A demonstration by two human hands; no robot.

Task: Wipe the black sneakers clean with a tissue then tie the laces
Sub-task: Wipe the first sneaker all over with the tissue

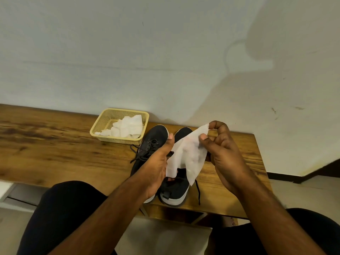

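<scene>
Both hands (226, 153) pinch tissue (189, 153).

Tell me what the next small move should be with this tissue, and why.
Probably lower the tissue onto the right sneaker and start wiping: both the left hand and right hand pinch it spread open just above that shoe, and the laces lie untied.

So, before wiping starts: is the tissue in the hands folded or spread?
Spread: the tissue hangs open as a sheet, pinched between the left hand and right hand.
</scene>
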